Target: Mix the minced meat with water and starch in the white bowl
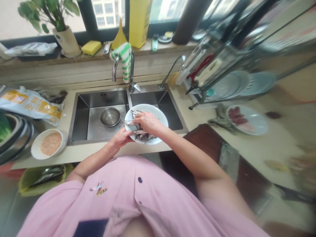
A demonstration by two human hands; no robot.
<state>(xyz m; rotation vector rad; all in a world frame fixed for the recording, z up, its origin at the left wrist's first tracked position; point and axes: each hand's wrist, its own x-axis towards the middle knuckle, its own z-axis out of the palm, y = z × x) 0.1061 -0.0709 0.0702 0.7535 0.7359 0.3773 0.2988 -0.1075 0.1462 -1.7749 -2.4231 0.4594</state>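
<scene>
Head view, looking down over your pink top: your left hand (120, 137) grips the near-left rim of a white plate (158, 115), fingers curled around the edge, thumb on top. The plate is held over the divider of a double steel sink (81, 112) and its front rim. Your right hand (147, 122) lies across the plate, fingers bent down over a small silvery fish (130, 123) whose end sticks out to the left of your knuckles; whether the fingertips pinch it or only press it is hidden under the hand. More small fish (144, 136) are piled at the near side of the plate, partly covered by your wrist, count unclear. In the left basin sits a small steel bowl (110, 117). A faucet (116, 67) with a green-and-white striped cloth (125, 59) draped over it rises behind the sink. On the desk at left, a white bowl (49, 144) holds a pale orange, grainy mass, with a yellow-and-white bag (29, 105) behind it and stacked metal bowls cut off by the left edge. To the right, a plate of red meat (247, 119) and a dish rack (234, 79) are blurred and hard to read. A dark cutting board (209, 141) lies just right of your forearm, its far part smeared out.
</scene>
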